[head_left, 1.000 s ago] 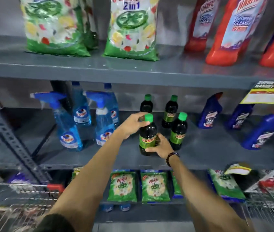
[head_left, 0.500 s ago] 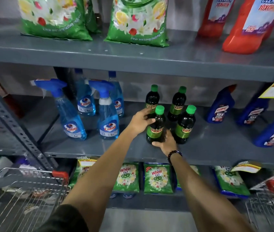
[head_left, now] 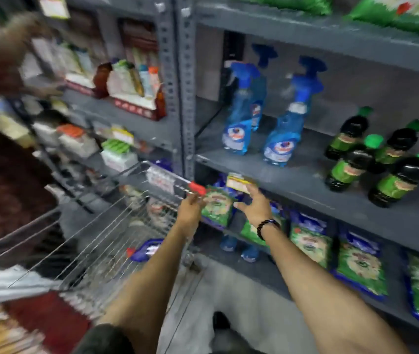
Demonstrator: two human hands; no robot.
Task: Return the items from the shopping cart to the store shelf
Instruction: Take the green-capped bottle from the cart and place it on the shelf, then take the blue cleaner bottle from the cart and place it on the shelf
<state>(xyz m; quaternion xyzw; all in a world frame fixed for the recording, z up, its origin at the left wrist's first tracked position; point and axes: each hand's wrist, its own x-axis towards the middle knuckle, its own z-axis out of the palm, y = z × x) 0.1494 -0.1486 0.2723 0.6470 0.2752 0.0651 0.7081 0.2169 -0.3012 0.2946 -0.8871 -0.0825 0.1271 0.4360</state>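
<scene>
Several dark bottles with green caps (head_left: 351, 164) stand together on the grey middle shelf (head_left: 292, 185) at the right. My left hand (head_left: 190, 208) is low over the wire shopping cart (head_left: 116, 233), near its red-tipped handle, and holds nothing. My right hand (head_left: 254, 205), with a beaded bracelet at the wrist, hovers with fingers spread in front of the shelf edge, empty. A blue packet (head_left: 147, 250) lies inside the cart. The view is blurred by motion.
Blue spray bottles (head_left: 239, 123) stand left of the dark bottles. Green detergent packets (head_left: 310, 244) fill the lowest shelf. A second shelf unit with boxes (head_left: 131, 93) is at the left. Another person in a dark red garment (head_left: 1, 175) stands at far left.
Both hands let go of the dark bottle, which stays on the shelf, and dropped down left toward the cart. The view swung left and down.
</scene>
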